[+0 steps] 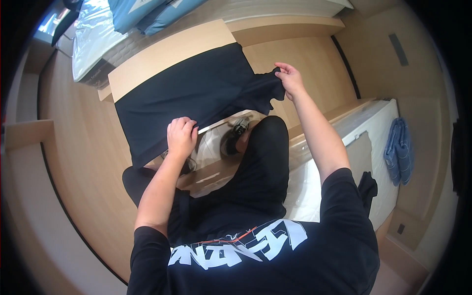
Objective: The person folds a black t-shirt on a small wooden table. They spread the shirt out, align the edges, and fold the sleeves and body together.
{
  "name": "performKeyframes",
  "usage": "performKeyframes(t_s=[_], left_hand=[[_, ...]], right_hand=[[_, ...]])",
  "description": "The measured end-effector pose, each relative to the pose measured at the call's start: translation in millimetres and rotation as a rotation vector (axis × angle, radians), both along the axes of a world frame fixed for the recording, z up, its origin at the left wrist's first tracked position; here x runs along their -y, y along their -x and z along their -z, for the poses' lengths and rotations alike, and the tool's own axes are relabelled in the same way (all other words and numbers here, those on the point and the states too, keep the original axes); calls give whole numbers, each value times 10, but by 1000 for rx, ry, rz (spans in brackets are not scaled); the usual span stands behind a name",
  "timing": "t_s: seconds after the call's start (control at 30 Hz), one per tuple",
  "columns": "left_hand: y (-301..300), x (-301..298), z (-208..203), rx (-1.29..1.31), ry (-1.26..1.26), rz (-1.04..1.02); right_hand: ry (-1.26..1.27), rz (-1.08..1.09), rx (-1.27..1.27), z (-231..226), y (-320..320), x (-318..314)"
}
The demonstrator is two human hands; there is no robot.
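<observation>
A black cloth [191,91], which looks like a garment, lies spread over a light wooden tabletop [172,54] in front of me. My right hand [291,81] pinches the cloth's narrow, bunched end, which sticks out past the table's right side. At the near edge, my left hand [182,136] has its fingers closed on the cloth close to its lower border. The left part of the cloth lies mostly flat, while small folds run toward the right end. Some of the table's near edge is hidden under the cloth.
Beyond the table stands a plastic-wrapped mattress [98,44] with blue fabric [147,14] on it. At right, another wrapped mattress [307,196] holds a folded blue cloth [398,150], a grey-beige flat piece [361,152] and a small black cloth [367,187]. My legs are under the table's near side.
</observation>
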State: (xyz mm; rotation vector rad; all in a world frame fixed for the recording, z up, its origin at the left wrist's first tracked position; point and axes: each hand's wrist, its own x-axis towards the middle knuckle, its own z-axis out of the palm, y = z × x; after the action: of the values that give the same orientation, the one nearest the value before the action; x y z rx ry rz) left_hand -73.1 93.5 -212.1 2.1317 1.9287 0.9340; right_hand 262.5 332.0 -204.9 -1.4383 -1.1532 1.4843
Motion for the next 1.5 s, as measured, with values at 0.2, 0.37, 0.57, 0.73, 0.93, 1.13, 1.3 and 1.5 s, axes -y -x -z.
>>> performKeyframes(t_s=[0.2,0.37,0.57,0.73,0.93,1.13,1.3,1.5], left_hand=[[178,169,-41,-45,-57,38],[804,646,-73,-129,8,19],[1258,963,-168,-172,151,42],[1594,1193,-183,-177,166,86],[1888,1287,-137,-287,29,11],[1958,1470,31,-46,193,-60],[2214,1412,556,1073,512,-651],[2182,1043,494,1702,932,-631]], right_hand=[[284,-76,154,-74,69,85],[424,-357,324,-113,-96,205],[150,-418,249,218,-323,297],[307,-156,112,-226,-85,296],[676,-212,-100,-204,-431,158],[334,32,-449,-36,-171,602],[-308,148,719,174,114,915],[-1070,-740,932,-311,1052,1353]])
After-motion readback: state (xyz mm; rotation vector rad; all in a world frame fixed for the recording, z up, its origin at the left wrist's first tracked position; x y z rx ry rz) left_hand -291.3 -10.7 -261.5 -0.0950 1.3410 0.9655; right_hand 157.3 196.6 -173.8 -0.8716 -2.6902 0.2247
